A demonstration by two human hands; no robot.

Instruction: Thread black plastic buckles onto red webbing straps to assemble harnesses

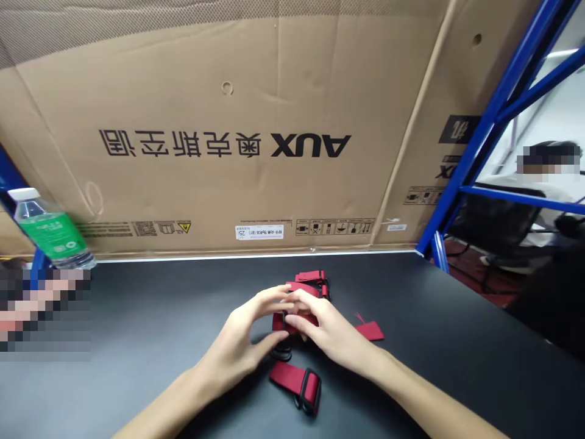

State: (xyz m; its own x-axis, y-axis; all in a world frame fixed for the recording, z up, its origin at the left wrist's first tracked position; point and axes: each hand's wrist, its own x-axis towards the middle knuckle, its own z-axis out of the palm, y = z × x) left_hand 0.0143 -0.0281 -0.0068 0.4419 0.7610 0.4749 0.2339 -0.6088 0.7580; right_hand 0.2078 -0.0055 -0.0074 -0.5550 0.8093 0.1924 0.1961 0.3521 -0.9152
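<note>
While a cardboard box (192, 189) stands behind the far edge of the black table (150, 317), the left hand (242, 335) curves with thumb and fingers apart. The right hand (326, 323) is at the red straps (305, 288) near the middle; its grip I cannot tell. One buckled strap (289, 376) lies nearer.

Left hand (249, 335) and right hand (322, 326) meet, fingers curved.

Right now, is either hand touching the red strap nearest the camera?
No: that red strap lies on the black tabletop, with a visible gap between it and both the left hand and the right hand.
</note>
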